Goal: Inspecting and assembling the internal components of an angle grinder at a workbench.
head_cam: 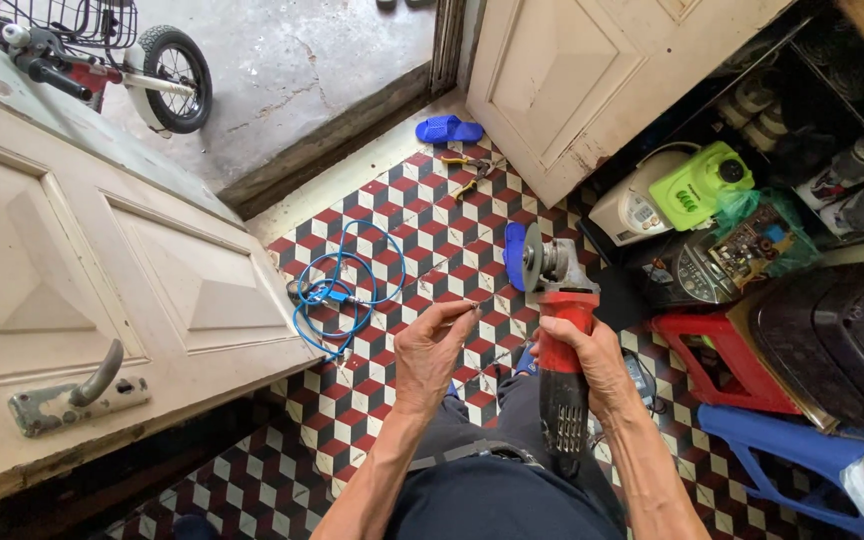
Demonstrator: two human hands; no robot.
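The right hand (592,362) is gripping the red angle grinder (560,345) upright over the lap while the left hand (432,352) is pinching a thin metal pin (464,312) near its disc, risking cut fingers should it spin.

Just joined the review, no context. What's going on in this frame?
A person sits over a patterned tile floor. The right hand grips a red angle grinder, disc end pointing away. The left hand pinches a small thin part at its fingertips, too small to identify. A coiled blue cable, pliers and a blue sandal lie on the floor.
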